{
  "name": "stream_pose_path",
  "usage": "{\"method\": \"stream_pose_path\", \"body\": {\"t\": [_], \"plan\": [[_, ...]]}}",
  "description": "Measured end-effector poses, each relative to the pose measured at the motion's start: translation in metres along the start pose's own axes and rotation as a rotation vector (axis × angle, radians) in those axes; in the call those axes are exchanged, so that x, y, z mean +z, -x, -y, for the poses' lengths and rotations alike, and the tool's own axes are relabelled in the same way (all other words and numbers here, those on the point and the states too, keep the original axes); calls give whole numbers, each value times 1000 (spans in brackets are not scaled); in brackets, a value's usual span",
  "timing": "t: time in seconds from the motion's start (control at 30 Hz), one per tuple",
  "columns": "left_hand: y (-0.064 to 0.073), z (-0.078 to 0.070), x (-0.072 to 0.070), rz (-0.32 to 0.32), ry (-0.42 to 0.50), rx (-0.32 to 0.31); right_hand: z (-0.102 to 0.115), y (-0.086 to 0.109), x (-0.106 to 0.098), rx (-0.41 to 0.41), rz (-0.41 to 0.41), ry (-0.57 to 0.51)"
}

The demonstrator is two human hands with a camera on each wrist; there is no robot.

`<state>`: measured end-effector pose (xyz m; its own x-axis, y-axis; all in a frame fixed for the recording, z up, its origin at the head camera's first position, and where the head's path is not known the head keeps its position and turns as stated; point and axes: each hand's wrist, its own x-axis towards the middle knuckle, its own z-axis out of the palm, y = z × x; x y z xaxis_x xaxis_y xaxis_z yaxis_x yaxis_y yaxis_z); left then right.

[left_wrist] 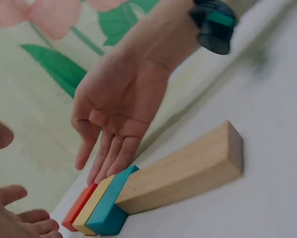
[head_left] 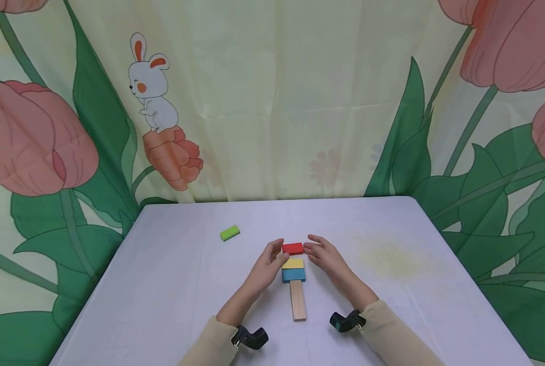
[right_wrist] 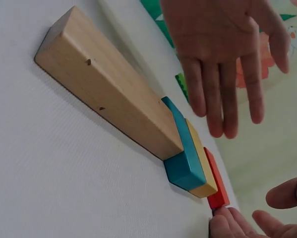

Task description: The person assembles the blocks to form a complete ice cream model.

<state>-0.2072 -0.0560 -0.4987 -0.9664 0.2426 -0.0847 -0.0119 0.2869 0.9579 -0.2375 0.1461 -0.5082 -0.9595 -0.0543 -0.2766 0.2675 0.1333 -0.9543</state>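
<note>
A long plain wooden block lies lengthwise, its far end against a blue block. Beyond the blue one lie a yellow block and then a red block, with a narrow gap between yellow and red. My left hand is at the left of the red and yellow blocks, its fingers loosely extended and holding nothing. On the other side, my right hand has relaxed fingers with their tips close to the red block's right end. Whether they touch it, I cannot tell.
A light green block lies apart at the back left of the white-covered table. Behind the table's far edge hangs a curtain printed with tulips and a rabbit. A black wrist camera sits on the right sleeve.
</note>
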Motion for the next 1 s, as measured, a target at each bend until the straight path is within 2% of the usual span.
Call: {"method": "stream_pose_path", "body": {"t": [0.07, 0.17, 0.33, 0.83, 1.0], "plan": [[-9, 3, 2, -41, 59, -62, -1, 0, -1, 29, 1, -50], [-17, 7, 5, -66, 63, -108, -1, 1, -2, 33, 9, -93], [-21, 8, 8, -66, 86, -105, -2, 1, -3, 6, 43, -100], [-12, 10, 0, -15, 233, -155, -1, 16, -1, 6, 97, -93], [-8, 12, -1, -6, 220, -157, -3, 20, -1, 6, 98, -93]]}}
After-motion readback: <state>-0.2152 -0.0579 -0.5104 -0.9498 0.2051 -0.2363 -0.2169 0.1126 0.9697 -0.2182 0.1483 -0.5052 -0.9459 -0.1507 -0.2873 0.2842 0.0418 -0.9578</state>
